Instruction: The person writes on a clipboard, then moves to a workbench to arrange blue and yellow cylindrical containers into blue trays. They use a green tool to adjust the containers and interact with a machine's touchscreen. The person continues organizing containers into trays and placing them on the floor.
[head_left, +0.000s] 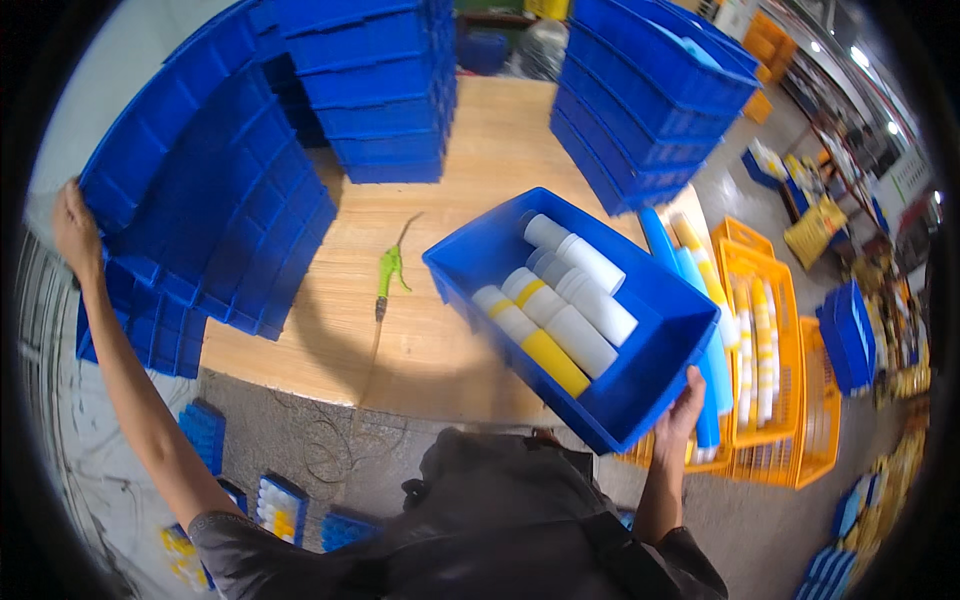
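Observation:
My right hand (681, 409) grips the near right end of a blue plastic bin (645, 367), which sits at an angle over the wooden table (450, 360). Inside the bin lie several stacks of nested white cups or caps (574, 311), some with yellow bands and one ending in a yellow section (555, 361). At the far left my left hand (76, 229) holds the outer edge of a large blue crate (139, 157), part of a leaning stack. The fingers behind that edge are partly hidden. A green air blow gun (391, 270) with a thin nozzle rests between the two.
Tall stacks of blue crates stand at the back left (371, 90) and back right (645, 105). Orange baskets (784, 337) holding long white and yellow stacks are beside the table's right edge. The blow gun's hose (367, 375) hangs over the front edge. Small filled trays (281, 510) lie on the floor.

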